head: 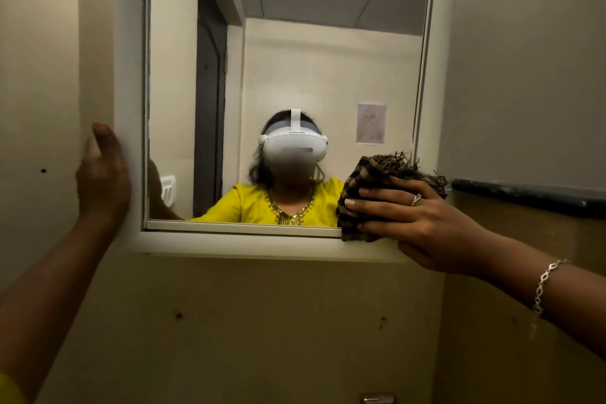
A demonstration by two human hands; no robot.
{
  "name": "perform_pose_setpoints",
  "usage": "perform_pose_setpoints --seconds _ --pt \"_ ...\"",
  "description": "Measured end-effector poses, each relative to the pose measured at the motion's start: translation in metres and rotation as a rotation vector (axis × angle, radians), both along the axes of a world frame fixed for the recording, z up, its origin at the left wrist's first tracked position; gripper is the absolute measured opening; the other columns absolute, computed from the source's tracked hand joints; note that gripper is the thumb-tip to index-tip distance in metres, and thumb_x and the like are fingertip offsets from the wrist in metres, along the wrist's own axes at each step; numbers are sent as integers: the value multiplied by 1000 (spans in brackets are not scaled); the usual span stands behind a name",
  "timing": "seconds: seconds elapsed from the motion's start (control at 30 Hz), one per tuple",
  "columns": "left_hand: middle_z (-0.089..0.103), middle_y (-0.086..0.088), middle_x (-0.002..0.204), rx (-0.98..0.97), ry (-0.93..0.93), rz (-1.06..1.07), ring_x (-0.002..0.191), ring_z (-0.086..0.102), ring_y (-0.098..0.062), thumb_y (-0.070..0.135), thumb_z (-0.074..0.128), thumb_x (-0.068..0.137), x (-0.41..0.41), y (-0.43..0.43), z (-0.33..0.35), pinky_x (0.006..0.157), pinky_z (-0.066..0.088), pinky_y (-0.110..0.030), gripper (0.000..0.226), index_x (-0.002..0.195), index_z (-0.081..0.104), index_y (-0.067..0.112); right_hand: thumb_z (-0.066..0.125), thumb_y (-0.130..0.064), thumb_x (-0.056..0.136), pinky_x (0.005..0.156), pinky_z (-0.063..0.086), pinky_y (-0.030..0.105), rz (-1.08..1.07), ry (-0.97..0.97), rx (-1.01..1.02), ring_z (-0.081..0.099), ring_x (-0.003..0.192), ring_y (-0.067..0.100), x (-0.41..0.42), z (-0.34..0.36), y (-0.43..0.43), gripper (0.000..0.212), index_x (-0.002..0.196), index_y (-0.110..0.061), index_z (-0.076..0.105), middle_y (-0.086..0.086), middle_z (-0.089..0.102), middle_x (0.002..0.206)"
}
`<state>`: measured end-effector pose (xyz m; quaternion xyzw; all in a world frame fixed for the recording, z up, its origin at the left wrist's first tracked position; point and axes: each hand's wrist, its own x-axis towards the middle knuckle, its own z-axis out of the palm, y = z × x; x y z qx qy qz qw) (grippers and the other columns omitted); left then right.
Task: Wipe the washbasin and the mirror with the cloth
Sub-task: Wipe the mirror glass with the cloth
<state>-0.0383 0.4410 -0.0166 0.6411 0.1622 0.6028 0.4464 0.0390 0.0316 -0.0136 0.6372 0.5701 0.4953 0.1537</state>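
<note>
The mirror [295, 59] hangs on the wall in a white frame [128, 82]. My right hand [416, 216] presses a bunched brown striped cloth [370, 174] with frayed edges against the mirror's lower right corner and the bottom of the frame. My left hand [103, 177] rests flat on the left side of the frame, fingers up and holding nothing. The washbasin is out of view; only a metal tap top [377, 398] shows at the bottom edge.
A dark rail [524, 193] runs along the wall to the right of the mirror. The beige wall below the frame has small dark marks [178, 316]. The mirror reflects a person in yellow, a door and a ceiling.
</note>
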Motion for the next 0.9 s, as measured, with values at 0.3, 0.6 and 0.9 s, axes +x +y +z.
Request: perform_pose_setpoints --seconds 0.3,0.6,0.9 --pt "30 -19 146 1413 -23 91 139 22 -34 55 28 92 -8 -168 -48 113 21 -50 67 139 29 6 46 -7 80 106 29 46 26 98 124 34 136 18 1 -10 -7 47 125 -24 50 -1 43 141" --pt "23 -17 151 1604 176 176 141 19 -33 57 32 90 29 -209 -73 114 14 -47 74 143 27 6 42 -10 89 104 34 48 -52 70 148 35 136 20 -3 -17 -26 41 127 -23 48 1 43 142" --pt "31 -17 148 1612 175 166 139 23 -32 53 38 89 33 -223 -75 112 17 -48 71 140 30 4 41 -5 85 95 35 39 -215 -99 97 46 128 24 -15 -10 -46 40 108 -23 68 -1 47 137"
